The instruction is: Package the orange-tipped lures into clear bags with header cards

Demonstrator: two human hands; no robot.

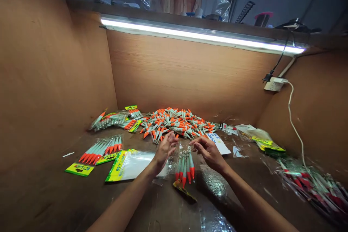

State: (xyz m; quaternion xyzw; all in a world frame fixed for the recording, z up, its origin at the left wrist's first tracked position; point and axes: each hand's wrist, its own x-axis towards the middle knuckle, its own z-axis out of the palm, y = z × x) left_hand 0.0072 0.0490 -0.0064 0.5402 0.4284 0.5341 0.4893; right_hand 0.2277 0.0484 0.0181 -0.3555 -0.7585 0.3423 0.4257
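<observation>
A small bunch of white-and-orange fishing lures lies on the brown table between my hands, partly in a clear packet with a yellow header. My left hand hovers just left of the bunch, fingers spread and holding nothing. My right hand is just to the right, fingers loosely curled near the hooks at the top of the bunch; whether it touches them I cannot tell. A big heap of loose lures lies beyond both hands.
Empty clear bags with yellow-green headers and a filled packet lie at left. More filled packets sit at back left and at the right edge. Cardboard walls enclose the table, under a light strip.
</observation>
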